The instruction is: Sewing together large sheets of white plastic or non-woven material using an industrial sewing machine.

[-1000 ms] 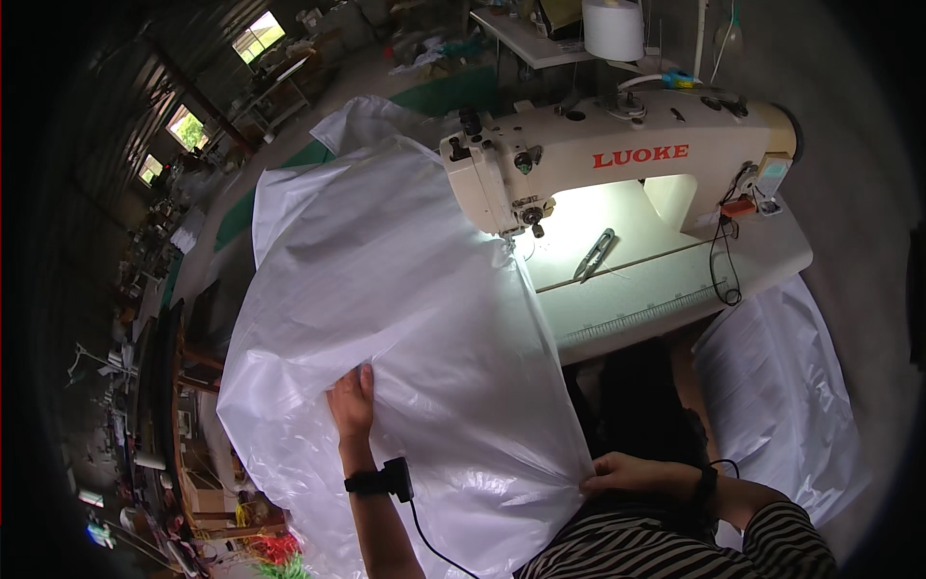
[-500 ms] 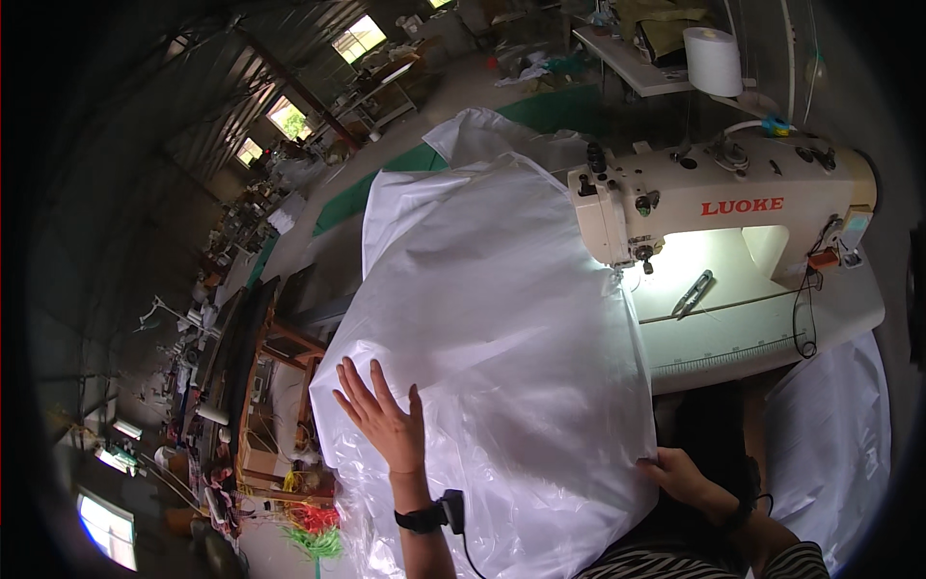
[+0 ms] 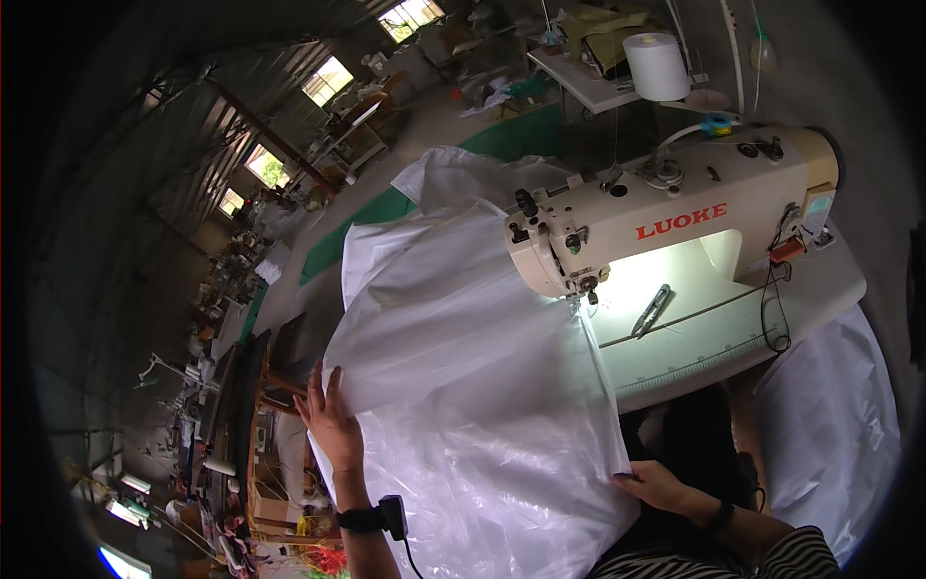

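A large sheet of shiny white plastic-like material [image 3: 453, 386] spreads across my lap and the sewing machine bed. Its right edge runs under the needle area of the white sewing machine [image 3: 666, 222]. My left hand [image 3: 333, 429] lies at the sheet's left edge, open, with fingers stretched out and apart. At the lower right my right hand [image 3: 661, 484] pinches the sheet's right edge, thumb on top. On the lit machine bed, right of the needle, rests a grey utility knife or thread snips [image 3: 651, 311]; its exact kind is hard to make out.
A white thread cone [image 3: 658, 68] stands behind the machine. More white sheeting [image 3: 830, 425] hangs at the right below the bed edge. A wooden frame [image 3: 258, 439] and cluttered benches stand to the left. Green floor strips [image 3: 362, 227] lie beyond the sheet.
My left hand has moved left from above the sheet to its left edge. The right hand keeps its pinch. The view has shifted, so the machine appears farther left and lower.
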`<state>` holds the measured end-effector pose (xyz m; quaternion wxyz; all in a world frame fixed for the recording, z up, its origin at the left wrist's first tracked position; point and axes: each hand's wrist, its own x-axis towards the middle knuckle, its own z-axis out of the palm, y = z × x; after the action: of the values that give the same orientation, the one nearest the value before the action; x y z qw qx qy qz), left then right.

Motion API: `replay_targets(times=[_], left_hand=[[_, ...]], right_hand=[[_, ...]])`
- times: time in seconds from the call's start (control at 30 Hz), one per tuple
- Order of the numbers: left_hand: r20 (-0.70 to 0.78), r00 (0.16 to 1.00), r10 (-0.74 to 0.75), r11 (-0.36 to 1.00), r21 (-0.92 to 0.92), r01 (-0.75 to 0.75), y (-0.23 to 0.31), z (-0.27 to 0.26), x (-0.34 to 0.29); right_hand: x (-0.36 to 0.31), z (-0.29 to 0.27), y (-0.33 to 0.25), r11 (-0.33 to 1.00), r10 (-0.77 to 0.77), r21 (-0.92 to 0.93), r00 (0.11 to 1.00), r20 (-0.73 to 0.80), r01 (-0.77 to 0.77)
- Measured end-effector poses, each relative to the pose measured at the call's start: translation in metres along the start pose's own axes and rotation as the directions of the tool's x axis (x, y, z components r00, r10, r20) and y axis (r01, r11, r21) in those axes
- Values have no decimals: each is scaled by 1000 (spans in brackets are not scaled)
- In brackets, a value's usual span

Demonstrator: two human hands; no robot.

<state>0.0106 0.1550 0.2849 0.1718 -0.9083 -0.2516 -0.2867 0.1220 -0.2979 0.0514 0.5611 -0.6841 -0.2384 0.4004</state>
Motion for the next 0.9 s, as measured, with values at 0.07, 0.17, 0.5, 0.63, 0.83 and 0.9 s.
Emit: replay_targets(times=[0.07,0.17,0.5,0.63,0.83,0.9], left_hand=[[-67,998,9,999,-33,-12,-11,-9,17],[-121,992,-25,999,22,28,-19,-24,38],[268,893,361,926,13,-378,40,-179,52],[744,36,667,729,-662,174,139,-177,-52],[502,-286,816,578,-701,418,216,-75,-178],[453,-235,860,509,-730,456,224,-60,-190]], right_hand=[[2,0,3,1000,-8,1,1000,4,8],[4,2,8,1000,-16,-20,1000,9,16],[10,-2,15,996,-82,-47,997,3,82],[13,-1,10,994,-20,-108,999,32,24],[-10,-26,-38,801,-320,-577,930,-183,162],[-26,-45,-56,722,-567,-644,750,-340,254]])
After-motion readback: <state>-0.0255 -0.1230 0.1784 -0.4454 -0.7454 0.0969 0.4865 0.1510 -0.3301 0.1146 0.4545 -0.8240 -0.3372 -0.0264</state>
